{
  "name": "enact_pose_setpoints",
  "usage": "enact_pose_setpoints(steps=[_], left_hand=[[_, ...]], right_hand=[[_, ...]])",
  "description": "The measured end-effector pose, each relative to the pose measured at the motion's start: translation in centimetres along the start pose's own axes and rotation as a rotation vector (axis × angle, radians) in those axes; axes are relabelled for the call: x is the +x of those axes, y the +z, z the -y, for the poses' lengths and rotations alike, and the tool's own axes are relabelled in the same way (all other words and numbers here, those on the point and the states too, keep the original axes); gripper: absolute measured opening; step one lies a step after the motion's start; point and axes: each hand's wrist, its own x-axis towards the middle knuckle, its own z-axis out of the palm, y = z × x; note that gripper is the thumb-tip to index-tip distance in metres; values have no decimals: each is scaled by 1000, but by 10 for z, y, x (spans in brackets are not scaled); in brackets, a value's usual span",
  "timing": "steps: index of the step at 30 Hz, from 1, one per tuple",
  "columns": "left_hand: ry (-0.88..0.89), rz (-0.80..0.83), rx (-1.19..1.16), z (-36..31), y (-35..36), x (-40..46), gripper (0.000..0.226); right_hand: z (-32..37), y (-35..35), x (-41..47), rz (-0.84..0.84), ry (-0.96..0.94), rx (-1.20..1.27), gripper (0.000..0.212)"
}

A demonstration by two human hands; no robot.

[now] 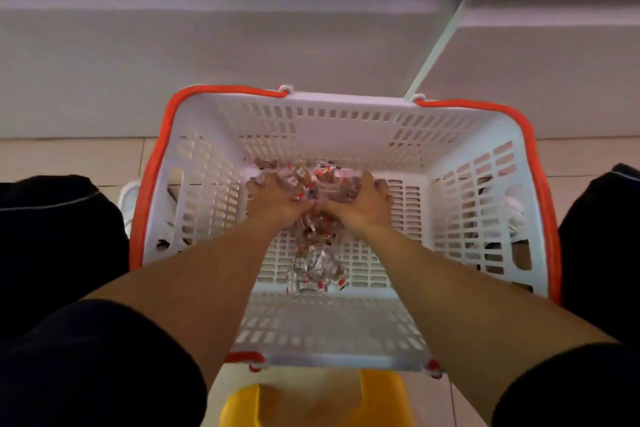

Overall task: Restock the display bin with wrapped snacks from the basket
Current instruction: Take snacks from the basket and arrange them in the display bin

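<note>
A white slotted basket (346,333) with orange handles stands on the floor between my knees. Inside it lie small clear-wrapped snacks (313,269) with red and brown print, scattered along the middle of its bottom. My left hand (273,196) and my right hand (360,201) are both down in the basket, side by side. Their fingers are curled round a heap of the wrapped snacks (308,177) at the far end. The display bin is not in view.
A white cabinet front (207,45) rises just behind the basket, with a second panel (536,62) to the right. A yellow stool (377,402) shows below the basket's near edge. My dark-clothed knees flank the basket on a tiled floor (69,156).
</note>
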Motion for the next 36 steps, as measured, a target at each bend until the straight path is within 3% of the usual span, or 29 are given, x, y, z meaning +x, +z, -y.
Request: enact_pose_setpoints(steps=[2, 4, 8, 10, 14, 17, 20, 23, 26, 29, 33, 36], left_hand=[[54, -39, -234, 2, 5, -1, 58], [78, -67, -297, 3, 6, -6, 42], [-3, 12, -480, 5, 7, -13, 6], [-52, 22, -562, 7, 8, -15, 14], [-60, -51, -605, 9, 11, -22, 25], [-4, -161, -562, 7, 9, -30, 29], [96, -159, -508, 6, 3, -39, 34], [69, -181, -422, 6, -3, -44, 56], [-21, -57, -606, 5, -9, -45, 79], [-75, 30, -542, 12, -11, -47, 60], [-180, 144, -761, 16, -13, -48, 31], [-205, 229, -820, 13, -16, -49, 21]], right_hand=[[16, 17, -7, 4, -65, -36, 122], [28, 27, -9, 28, -40, 69, 113], [24, 26, -11, 38, 25, 359, 47], [16, 23, -12, 88, 61, 341, 32], [5, 16, -19, 214, 286, 787, 55], [-1, 8, -22, 276, 335, 953, 63], [1, -3, -22, 262, 343, 1000, 56], [6, -10, -20, 213, 296, 897, 36], [10, -13, -18, 175, 238, 885, 23], [14, -16, -17, 198, 199, 973, 25], [8, -21, -18, 335, 173, 1101, 18], [3, -24, -19, 422, 160, 1029, 23]])
